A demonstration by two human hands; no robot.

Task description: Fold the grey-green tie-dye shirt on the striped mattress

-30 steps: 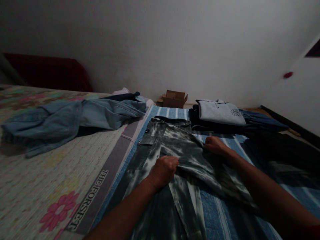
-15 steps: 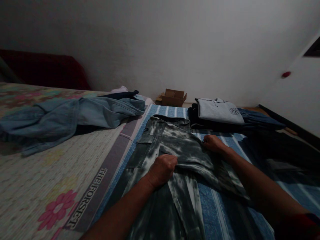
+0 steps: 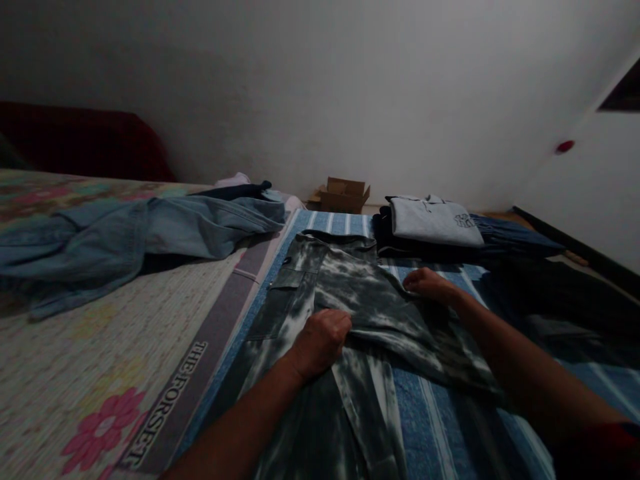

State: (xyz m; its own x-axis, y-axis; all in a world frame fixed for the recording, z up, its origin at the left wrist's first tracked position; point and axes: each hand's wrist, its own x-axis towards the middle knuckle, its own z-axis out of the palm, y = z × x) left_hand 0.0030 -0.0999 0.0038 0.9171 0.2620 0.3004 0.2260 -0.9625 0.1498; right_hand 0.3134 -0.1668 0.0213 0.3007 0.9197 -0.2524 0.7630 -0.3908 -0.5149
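Tie-dyed grey and white trousers (image 3: 360,287) lie spread on a blue striped cloth (image 3: 420,413), waistband at the far end. One leg runs toward me, and the other angles off to the right. My left hand (image 3: 323,340) is closed on the fabric around the crotch. Farther right, my right hand (image 3: 429,285) pinches the outer edge of the angled leg; its fingertips are partly hidden by the hand itself. A flapped pocket (image 3: 273,310) shows on the left side of the trousers.
To the left, light blue denim clothing (image 3: 190,227) lies crumpled on a floral bedspread (image 3: 200,293). A folded grey garment (image 3: 433,223) tops a dark pile at the back right. Dark clothes (image 3: 560,293) lie at the right. An open cardboard box (image 3: 344,197) stands near the wall.
The view has shifted slightly, so most things sit a little farther left. Both hands keep their hold on the trousers, and the fingers of my right hand look slightly more extended.
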